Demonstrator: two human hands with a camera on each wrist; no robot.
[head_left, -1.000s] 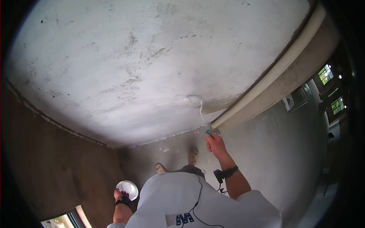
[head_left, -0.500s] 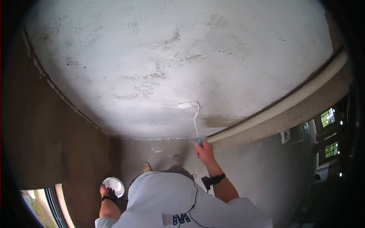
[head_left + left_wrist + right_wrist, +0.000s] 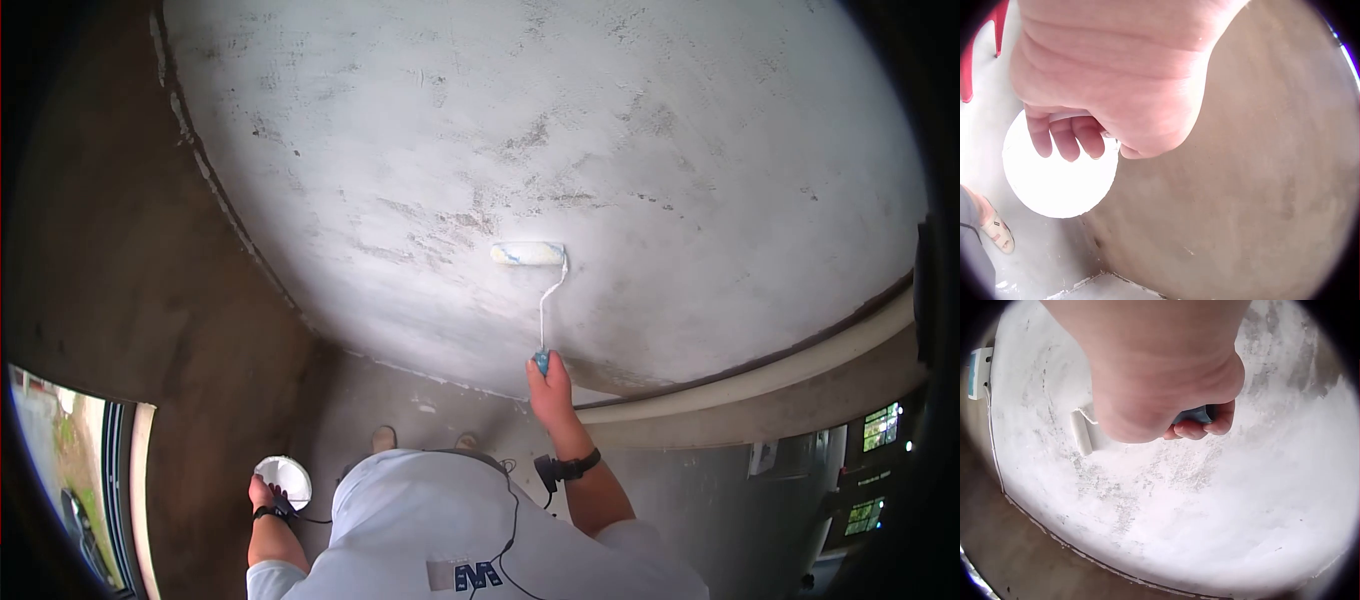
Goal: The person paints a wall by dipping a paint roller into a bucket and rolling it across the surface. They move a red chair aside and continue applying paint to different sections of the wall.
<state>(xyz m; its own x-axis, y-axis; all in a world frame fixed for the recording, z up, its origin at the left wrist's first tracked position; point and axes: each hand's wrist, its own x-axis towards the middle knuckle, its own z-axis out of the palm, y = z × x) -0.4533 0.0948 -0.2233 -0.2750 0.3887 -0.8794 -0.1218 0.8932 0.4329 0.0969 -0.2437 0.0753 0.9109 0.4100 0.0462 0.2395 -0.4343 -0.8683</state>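
Note:
In the head view my right hand (image 3: 552, 390) grips the blue handle (image 3: 542, 362) of a paint roller. Its white sleeve (image 3: 528, 254) lies against the whitish painted wall (image 3: 720, 270), beside worn grey-brown patches. The right wrist view shows fingers curled round the dark blue handle (image 3: 1197, 415), with the roller sleeve (image 3: 1081, 433) to the left. Low at my left side, my left hand (image 3: 262, 491) holds a round white bucket (image 3: 292, 470) by its rim. From the left wrist view, several fingertips (image 3: 1067, 150) hook over the rim into the bucket (image 3: 1060, 187), whose inside is glaring white.
A brown bare wall (image 3: 200, 370) meets the painted one along a ragged edge. A window (image 3: 70, 470) opens low on the left. A pale pipe-like ledge (image 3: 740, 388) borders the right. Red stool legs (image 3: 999, 31) stand near the bucket. A cable runs down the shirt (image 3: 430, 520).
The roller has moved up and leftward over the wall towards the worn patches, the right hand following. The head view has shifted, showing more window. The left hand still holds the bucket.

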